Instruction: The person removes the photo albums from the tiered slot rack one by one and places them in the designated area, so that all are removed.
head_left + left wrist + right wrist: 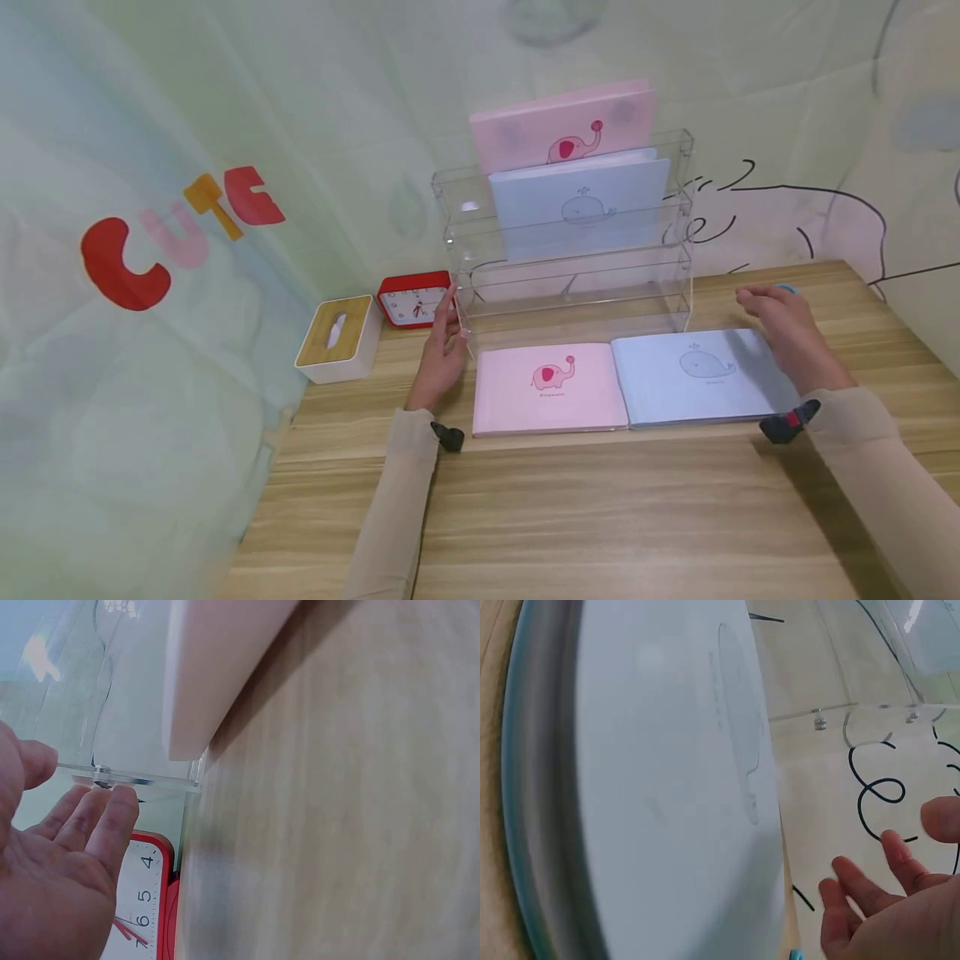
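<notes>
A light-brown wood-grained table [570, 517] is standing before a pale green-and-blue patterned backdrop [360, 92], where red, pink and orange letters [204, 196] are spelling "CUTE" at left and black curving lines [783, 187] are running at right.

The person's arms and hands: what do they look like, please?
The left sleeve and right sleeve are long, plain and beige. A small dark device sits at the left one's end; another, with some red, at the right. The left hand and right hand wear no gloves.
</notes>
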A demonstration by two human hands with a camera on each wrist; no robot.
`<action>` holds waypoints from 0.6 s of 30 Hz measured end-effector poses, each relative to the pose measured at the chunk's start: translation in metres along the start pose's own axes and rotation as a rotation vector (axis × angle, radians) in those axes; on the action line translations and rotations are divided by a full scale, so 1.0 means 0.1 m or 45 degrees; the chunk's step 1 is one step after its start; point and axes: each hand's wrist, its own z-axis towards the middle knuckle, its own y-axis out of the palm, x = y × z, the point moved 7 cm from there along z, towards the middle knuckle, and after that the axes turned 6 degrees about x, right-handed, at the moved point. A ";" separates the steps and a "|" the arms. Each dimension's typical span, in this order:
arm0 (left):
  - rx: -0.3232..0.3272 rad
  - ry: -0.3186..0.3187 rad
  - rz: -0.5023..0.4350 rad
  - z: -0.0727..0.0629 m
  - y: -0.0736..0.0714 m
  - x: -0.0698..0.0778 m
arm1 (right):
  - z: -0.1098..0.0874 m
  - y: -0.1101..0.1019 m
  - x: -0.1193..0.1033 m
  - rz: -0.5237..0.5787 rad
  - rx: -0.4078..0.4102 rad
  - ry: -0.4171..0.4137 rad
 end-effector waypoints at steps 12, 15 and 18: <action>0.021 0.025 0.026 -0.01 0.00 0.02 | -0.18 0.17 -0.45 0.269 -0.085 -0.361; 0.022 0.015 0.028 -0.01 0.00 0.02 | -0.23 0.21 -0.57 0.278 -0.123 -0.449; 0.027 0.026 0.023 -0.01 -0.01 0.03 | -0.25 0.23 -0.68 0.273 -0.129 -0.524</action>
